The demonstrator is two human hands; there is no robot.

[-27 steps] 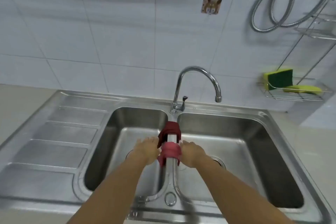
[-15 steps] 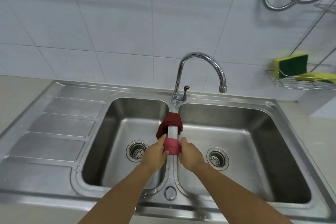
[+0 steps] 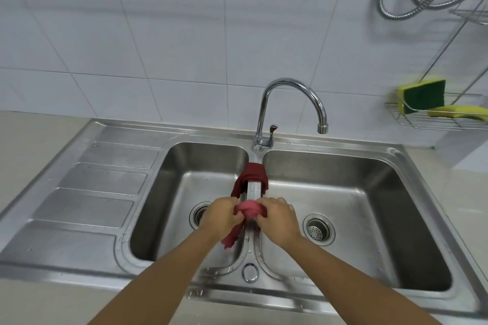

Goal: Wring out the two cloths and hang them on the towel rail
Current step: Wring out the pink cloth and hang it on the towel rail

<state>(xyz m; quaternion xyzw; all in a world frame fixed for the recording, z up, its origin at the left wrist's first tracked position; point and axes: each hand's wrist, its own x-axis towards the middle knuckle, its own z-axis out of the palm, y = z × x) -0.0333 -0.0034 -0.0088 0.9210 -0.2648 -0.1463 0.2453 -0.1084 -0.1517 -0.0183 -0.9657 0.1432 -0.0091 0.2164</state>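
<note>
Two hands on one cloth | left hand (image 3: 220,215) grip curled round pink cloth (image 3: 249,210), a tail hanging below it | right hand (image 3: 277,216) grip pinching the same cloth | pink cloth bunched above sink divider (image 3: 254,188) | dark red cloth (image 3: 253,170) draped over divider, near tap (image 3: 287,108)

White tiled wall (image 3: 158,34), steel sink (image 3: 79,192)
</note>
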